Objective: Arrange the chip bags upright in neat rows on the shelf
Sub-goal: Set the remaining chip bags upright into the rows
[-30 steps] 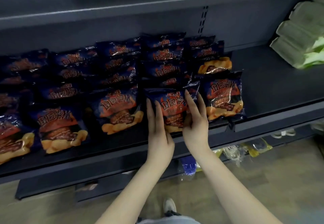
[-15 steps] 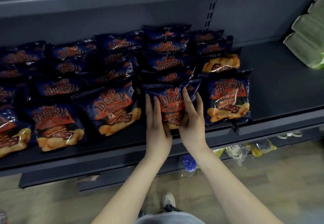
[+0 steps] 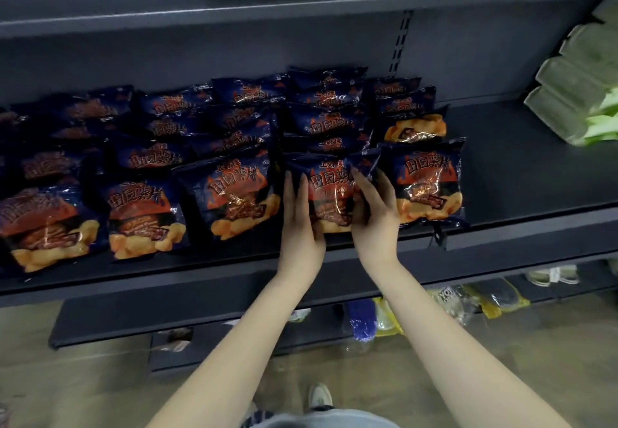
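Facing a dark metal shelf [image 3: 521,173] stocked with dark blue and orange chip bags [image 3: 327,123], and looking down on it from the front. Framing one front chip bag [image 3: 329,193] between both hands, near the shelf's front lip and right of the row's middle. Pressing the left hand [image 3: 301,223] flat along that bag's left edge, fingers straight, close together and pointing toward the back of the shelf. Laying the right hand [image 3: 376,220] over the bag's right edge, fingers extended and slightly fanned across the printed front, thumb out of sight. Squeezed between the two palms, printed face outward, leaning back against the bags behind, bottom edge hidden by the hands. Just beside it on the right, another front bag [image 3: 428,186], face outward, its upper left corner overlapped by the held bag's top. On the left, a tilted bag [image 3: 239,193] sitting askew, then two more front bags [image 3: 143,216] toward the left end, well spaced. Behind all of these, overlapping rows leaning back, only their top halves showing. At the far right of the shelf, well apart from the chips, a stack of pale green packs [image 3: 575,93]. Below, a lower shelf [image 3: 133,320] with a blue item [image 3: 361,324] and yellow packets [image 3: 501,297], too blurred to name. Underfoot, a light shoe [image 3: 319,397] on a tan floor [image 3: 67,394].
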The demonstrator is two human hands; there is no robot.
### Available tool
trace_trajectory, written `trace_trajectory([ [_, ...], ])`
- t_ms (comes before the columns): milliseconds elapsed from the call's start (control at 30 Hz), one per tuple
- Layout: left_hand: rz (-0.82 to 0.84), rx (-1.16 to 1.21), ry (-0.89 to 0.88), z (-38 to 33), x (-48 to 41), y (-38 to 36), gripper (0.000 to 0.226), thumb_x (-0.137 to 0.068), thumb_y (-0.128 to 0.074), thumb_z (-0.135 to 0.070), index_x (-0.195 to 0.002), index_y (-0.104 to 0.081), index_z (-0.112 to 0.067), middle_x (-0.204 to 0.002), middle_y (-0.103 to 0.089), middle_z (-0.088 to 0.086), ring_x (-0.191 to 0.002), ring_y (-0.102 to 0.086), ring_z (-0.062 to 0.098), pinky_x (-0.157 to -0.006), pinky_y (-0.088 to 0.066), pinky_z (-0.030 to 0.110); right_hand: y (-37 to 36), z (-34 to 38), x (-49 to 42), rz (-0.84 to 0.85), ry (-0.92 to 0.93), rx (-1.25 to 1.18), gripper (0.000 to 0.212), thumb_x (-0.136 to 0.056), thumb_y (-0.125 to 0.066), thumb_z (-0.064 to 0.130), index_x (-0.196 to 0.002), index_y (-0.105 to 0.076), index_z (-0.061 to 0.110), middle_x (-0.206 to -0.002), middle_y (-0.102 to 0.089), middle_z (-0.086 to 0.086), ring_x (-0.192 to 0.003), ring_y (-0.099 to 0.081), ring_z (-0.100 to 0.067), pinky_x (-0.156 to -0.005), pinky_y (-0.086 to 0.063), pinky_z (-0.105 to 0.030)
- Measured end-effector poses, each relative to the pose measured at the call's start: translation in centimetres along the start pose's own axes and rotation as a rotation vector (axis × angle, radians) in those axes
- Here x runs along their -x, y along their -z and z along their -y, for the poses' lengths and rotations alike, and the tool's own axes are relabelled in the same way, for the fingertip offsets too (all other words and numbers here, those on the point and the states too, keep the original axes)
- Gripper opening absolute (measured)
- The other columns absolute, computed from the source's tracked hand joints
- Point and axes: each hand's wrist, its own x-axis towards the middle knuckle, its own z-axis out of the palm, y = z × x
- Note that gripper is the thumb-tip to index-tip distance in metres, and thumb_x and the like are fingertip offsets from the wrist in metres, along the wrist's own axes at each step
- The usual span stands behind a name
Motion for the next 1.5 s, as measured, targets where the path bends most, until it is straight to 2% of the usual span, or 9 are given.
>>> trace_trajectory([
  [133, -0.076, -0.018, -0.018, -0.1, 1.0, 2.2, 0.085, -0.079, -0.049, 0.018, -0.146, -0.014, -0.021, -0.154, -0.002, 0.000, -0.139, -0.005, 0.000, -0.091, -0.024, -0.006, 1.0, 0.6, 0.4, -0.096, 0.025, -0.011, 0.046, -0.085, -0.050, -0.012, -0.121, -0.063, 0.013, -0.136, -0.046, -0.019, -0.130, -0.044, -0.027, -0.102, -0.043, -0.035],
  [233, -0.188, -0.041, 0.070, 0.5, 2.6, 3.8, 0.078, -0.077, -0.048, 0.018, -0.143, -0.027, -0.016, -0.150, -0.021, 0.012, -0.138, -0.019, 0.017, -0.105, -0.015, 0.005, 1.5, 1.8, 1.8, -0.127, 0.101, -0.032, 0.046, -0.081, -0.047, -0.011, -0.116, -0.064, 0.014, -0.133, -0.048, -0.017, -0.122, -0.050, -0.026, -0.093, -0.046, -0.024],
  [333, -0.279, -0.063, 0.195, 1.4, 3.7, 5.1, 0.068, -0.072, -0.047, 0.018, -0.135, -0.038, -0.008, -0.137, -0.034, 0.020, -0.126, -0.033, 0.035, -0.104, -0.032, 0.037, 0.7, 3.6, 3.7, -0.069, 0.234, -0.044, 0.047, -0.079, -0.050, -0.013, -0.113, -0.060, 0.017, -0.131, -0.050, -0.015, -0.115, -0.053, -0.023, -0.087, -0.039, -0.006],
  [400, -0.273, -0.061, 0.291, 1.9, 3.4, 5.9, 0.067, -0.072, -0.048, 0.017, -0.135, -0.035, -0.004, -0.135, -0.033, 0.023, -0.124, -0.033, 0.039, -0.101, -0.033, 0.045, -0.7, 4.9, 4.8, 0.059, 0.280, -0.058, 0.045, -0.080, -0.051, -0.012, -0.115, -0.061, 0.015, -0.133, -0.049, -0.014, -0.119, -0.050, -0.021, -0.093, -0.039, -0.009],
  [667, -0.163, -0.054, 0.320, 3.8, -0.7, 9.5, 0.049, -0.089, -0.043, -0.025, -0.137, -0.033, -0.023, -0.138, -0.030, 0.012, -0.126, -0.033, 0.028, -0.102, -0.035, 0.038, -7.5, 8.1, 5.9, 0.494, 0.226, 0.117, 0.051, -0.087, -0.047, -0.004, -0.137, -0.043, 0.002, -0.154, -0.017, -0.021, -0.144, -0.011, -0.037, -0.115, -0.026, -0.043],
  [767, -0.092, -0.069, 0.289, 4.8, -0.8, 10.2, 0.067, -0.084, -0.056, -0.001, -0.139, -0.027, -0.025, -0.138, -0.027, 0.012, -0.127, -0.034, 0.028, -0.102, -0.035, 0.036, -8.4, 8.2, 5.9, 0.514, 0.167, 0.157, 0.060, -0.085, -0.046, -0.007, -0.143, -0.035, 0.006, -0.157, -0.006, -0.018, -0.145, -0.002, -0.037, -0.114, -0.012, -0.035],
  [1067, -0.151, -0.075, 0.135, 4.6, 2.6, 12.4, 0.066, -0.074, -0.046, 0.018, -0.133, -0.039, -0.010, -0.133, -0.037, 0.016, -0.119, -0.042, 0.024, -0.093, -0.028, 0.013, -8.4, 10.3, 6.9, 0.383, 0.181, 0.091, 0.058, -0.079, -0.043, -0.014, -0.133, -0.049, 0.006, -0.150, -0.028, -0.016, -0.142, -0.024, -0.033, -0.102, -0.038, -0.029],
  [1300, -0.307, -0.123, 0.226, 6.4, 5.0, 17.4, 0.061, -0.071, -0.042, 0.020, -0.128, -0.043, -0.003, -0.123, -0.042, 0.022, -0.116, -0.041, 0.034, -0.098, -0.034, 0.034, -11.2, 13.2, 10.5, 0.472, 0.270, 0.064, 0.054, -0.080, -0.046, -0.012, -0.131, -0.052, 0.005, -0.140, -0.042, -0.017, -0.133, -0.035, -0.036, -0.109, -0.035, -0.041],
  [1500, -0.161, -0.139, 0.259, 8.6, 5.6, 20.4, 0.057, -0.073, -0.040, 0.019, -0.126, -0.044, 0.001, -0.124, -0.043, 0.026, -0.112, -0.044, 0.038, -0.097, -0.038, 0.040, -12.7, 14.5, 13.6, 0.511, 0.239, 0.034, 0.050, -0.081, -0.046, -0.011, -0.128, -0.054, 0.004, -0.133, -0.049, -0.013, -0.130, -0.038, -0.030, -0.111, -0.032, -0.038],
])
